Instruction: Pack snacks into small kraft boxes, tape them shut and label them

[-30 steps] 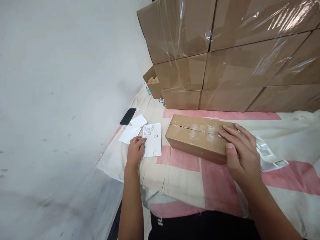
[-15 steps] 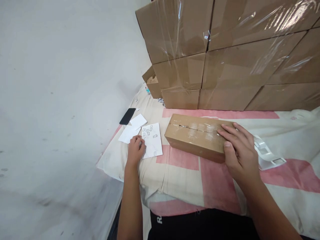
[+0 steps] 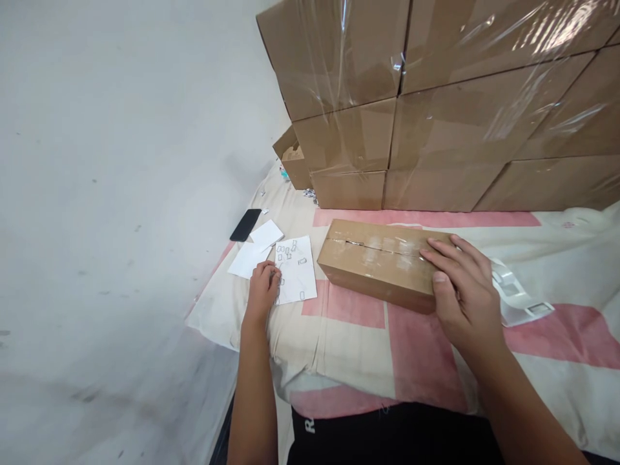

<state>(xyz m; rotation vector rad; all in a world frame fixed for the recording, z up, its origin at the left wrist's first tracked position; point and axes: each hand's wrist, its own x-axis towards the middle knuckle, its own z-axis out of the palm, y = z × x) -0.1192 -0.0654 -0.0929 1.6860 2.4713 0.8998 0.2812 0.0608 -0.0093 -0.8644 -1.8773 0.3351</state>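
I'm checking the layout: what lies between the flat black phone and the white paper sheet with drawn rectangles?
In the head view, two plain white paper pieces lie between the black phone and the drawn-on white sheet.

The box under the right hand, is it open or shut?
The box is shut: its top flaps meet at a seam, with shiny tape over it.

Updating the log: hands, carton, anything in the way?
Left hand at marked paper. Right hand on right end of carton. Carton closed, on cloth. White plastic piece beside right hand.
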